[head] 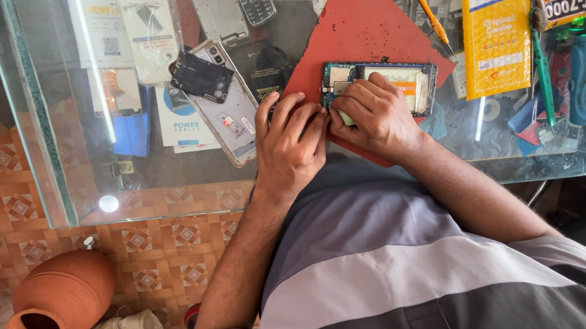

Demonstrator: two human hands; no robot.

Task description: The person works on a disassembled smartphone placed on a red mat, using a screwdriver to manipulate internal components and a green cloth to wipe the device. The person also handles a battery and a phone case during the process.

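Table: glass-topped table [73, 147] stood over a patterned orange tile floor, with one red mat [357, 25] lying on the glass.
Opened phone: one phone with its back off [395, 82] lay flat on the red mat, circuit board and battery exposed.
Left hand: left hand [291, 145] rested palm down at the phone's near end, fingers curled and pressing against its edge.
Right hand: right hand [373, 118] lay over the same end, fingers bent onto the board; both hands were close together, fingertips touching. Whether either pinched a small part could not be told.
Other phones: one silver back shell [229, 111] lay left of the hands, one dark cover [201, 76] on it.
Tools: one orange-handled screwdriver [429, 12] lay on the mat's right edge; one yellow packet [497, 24] beside it.
Floor: one clay pot [63, 297] lay tipped on its side.
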